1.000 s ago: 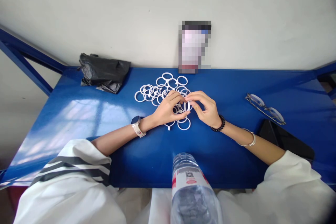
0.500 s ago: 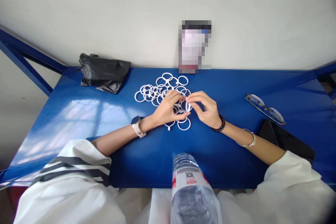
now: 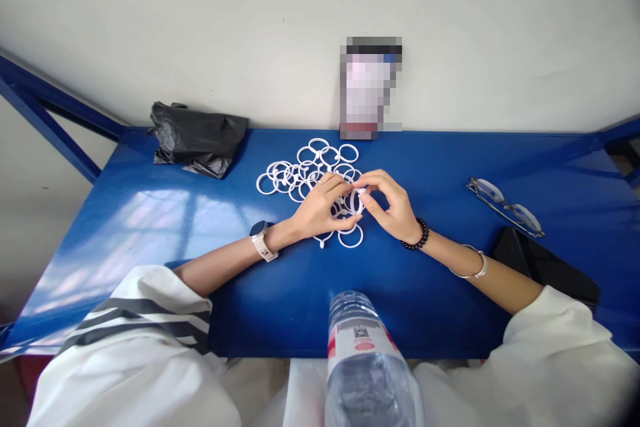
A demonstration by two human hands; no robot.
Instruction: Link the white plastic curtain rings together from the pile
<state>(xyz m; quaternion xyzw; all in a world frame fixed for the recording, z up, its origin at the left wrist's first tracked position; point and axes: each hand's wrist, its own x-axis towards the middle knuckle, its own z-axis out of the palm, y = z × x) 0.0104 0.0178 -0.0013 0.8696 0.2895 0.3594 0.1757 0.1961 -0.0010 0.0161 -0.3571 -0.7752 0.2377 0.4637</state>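
Observation:
Several white plastic rings (image 3: 305, 163) lie in a loose pile at the middle back of the blue table (image 3: 165, 213). My left hand (image 3: 320, 210) and my right hand (image 3: 393, 203) meet just in front of the pile, fingertips pinched together on one white ring (image 3: 355, 200) held upright between them. More linked rings (image 3: 350, 237) rest on the table under my hands. My left wrist carries a white watch; my right wrist has a dark bead bracelet and a thin bangle.
A crumpled black plastic bag (image 3: 197, 137) sits at the back left. Eyeglasses (image 3: 505, 207) and a black phone (image 3: 545, 267) lie at the right. A clear water bottle (image 3: 365, 360) stands at the near edge. A blurred object (image 3: 370, 87) leans on the wall.
My right hand's fingers have curled in slightly and shifted a little toward the left hand over the ring. Everything else stays put.

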